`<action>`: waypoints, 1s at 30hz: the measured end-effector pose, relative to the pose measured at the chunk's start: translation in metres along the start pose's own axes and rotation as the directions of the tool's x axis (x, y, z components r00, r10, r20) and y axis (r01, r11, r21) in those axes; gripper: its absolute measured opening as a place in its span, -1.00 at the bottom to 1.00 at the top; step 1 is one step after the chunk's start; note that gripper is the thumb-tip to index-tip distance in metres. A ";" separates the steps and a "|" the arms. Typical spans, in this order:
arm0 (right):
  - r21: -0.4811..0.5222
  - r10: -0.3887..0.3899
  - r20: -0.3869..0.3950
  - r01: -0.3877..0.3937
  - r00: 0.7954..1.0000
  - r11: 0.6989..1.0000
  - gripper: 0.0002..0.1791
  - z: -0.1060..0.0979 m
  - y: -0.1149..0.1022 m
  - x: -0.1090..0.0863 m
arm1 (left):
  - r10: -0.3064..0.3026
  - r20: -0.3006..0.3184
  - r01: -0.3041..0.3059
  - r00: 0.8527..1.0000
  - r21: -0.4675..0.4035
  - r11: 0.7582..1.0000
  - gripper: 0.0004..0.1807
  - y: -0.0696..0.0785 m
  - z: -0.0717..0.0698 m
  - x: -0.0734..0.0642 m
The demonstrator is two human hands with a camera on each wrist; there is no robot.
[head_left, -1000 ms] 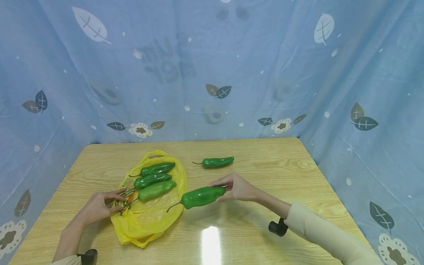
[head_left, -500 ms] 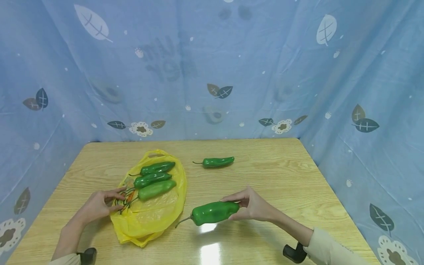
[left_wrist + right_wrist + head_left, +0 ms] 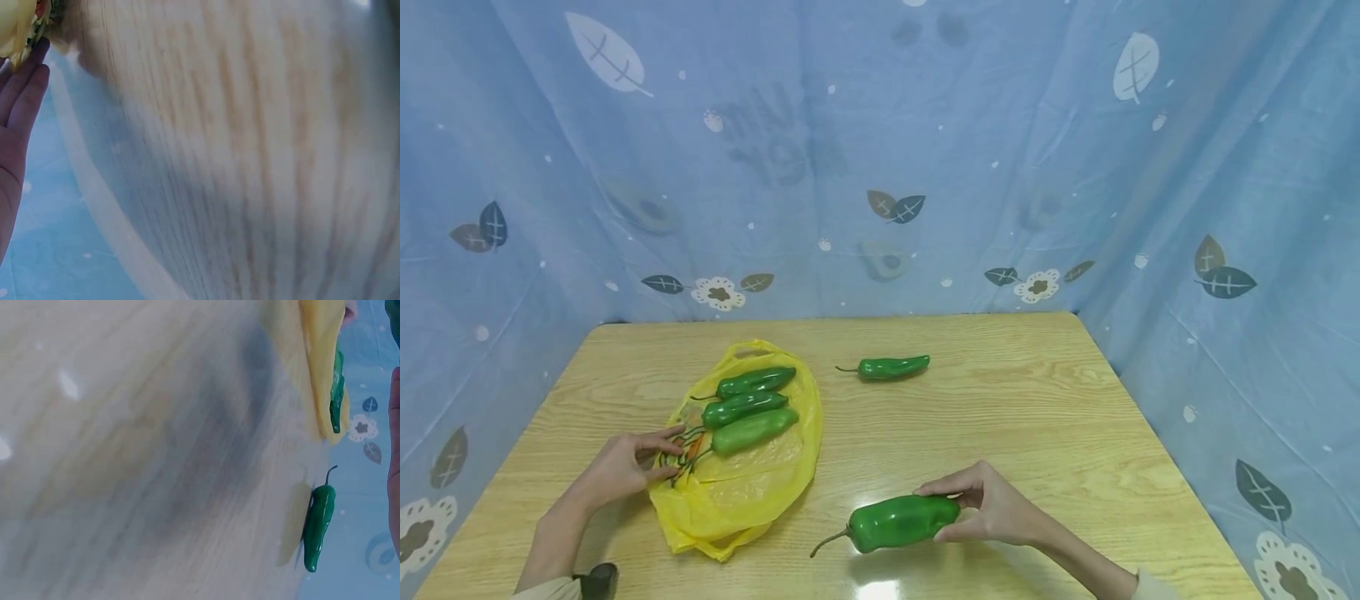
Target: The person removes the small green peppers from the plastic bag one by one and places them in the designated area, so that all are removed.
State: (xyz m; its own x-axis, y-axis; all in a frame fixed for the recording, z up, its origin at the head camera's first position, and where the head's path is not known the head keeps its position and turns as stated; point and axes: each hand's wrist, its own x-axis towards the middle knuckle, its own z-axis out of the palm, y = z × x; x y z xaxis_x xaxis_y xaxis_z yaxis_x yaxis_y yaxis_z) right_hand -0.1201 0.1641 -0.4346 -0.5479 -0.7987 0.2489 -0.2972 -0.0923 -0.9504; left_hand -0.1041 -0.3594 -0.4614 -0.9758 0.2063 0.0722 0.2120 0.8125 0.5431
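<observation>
Green pepper [image 3: 904, 523], its stem pointing left, is grasped near the tip by the right of the two hands [image 3: 996, 508], over the wooden surface [image 3: 1015, 400] in the head view. The left hand [image 3: 613, 473] touches the rim of a yellow bag [image 3: 737, 518] bearing three peppers [image 3: 747, 408]; whether it grips, I cannot tell. Left wrist view: fingers [image 3: 28, 103] beside the bag. Right wrist view: a smaller pepper [image 3: 319, 519] lies near the bag.

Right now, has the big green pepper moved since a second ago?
Yes. In the head view, the big green pepper has moved toward the person and a little to the right, judged against the yellow bag.
</observation>
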 end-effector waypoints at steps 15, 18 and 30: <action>-0.092 0.006 -0.045 -0.010 0.999 0.996 -0.54 -0.001 0.001 -0.018 | 0.004 0.019 -0.003 1.000 -0.044 0.999 -0.75 0.000 -0.002 0.000; -0.135 0.012 -0.065 -0.021 0.998 0.991 -0.54 -0.005 0.004 -0.019 | -0.007 0.028 0.008 1.000 -0.042 0.999 -0.75 -0.001 -0.003 0.001; -0.118 0.054 -0.064 -0.062 0.996 0.991 -0.55 -0.020 0.015 -0.018 | -0.016 0.030 0.018 0.999 -0.051 0.999 -0.74 -0.005 -0.001 0.002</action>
State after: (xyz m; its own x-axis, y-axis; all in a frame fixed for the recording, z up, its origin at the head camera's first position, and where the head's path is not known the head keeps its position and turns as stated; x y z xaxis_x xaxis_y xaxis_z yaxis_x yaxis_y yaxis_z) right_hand -0.1305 0.1884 -0.4499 -0.6124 -0.7626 0.2085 -0.3529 0.0276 -0.9353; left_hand -0.1068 -0.3638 -0.4635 -0.9771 0.2093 0.0386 0.1918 0.7870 0.5864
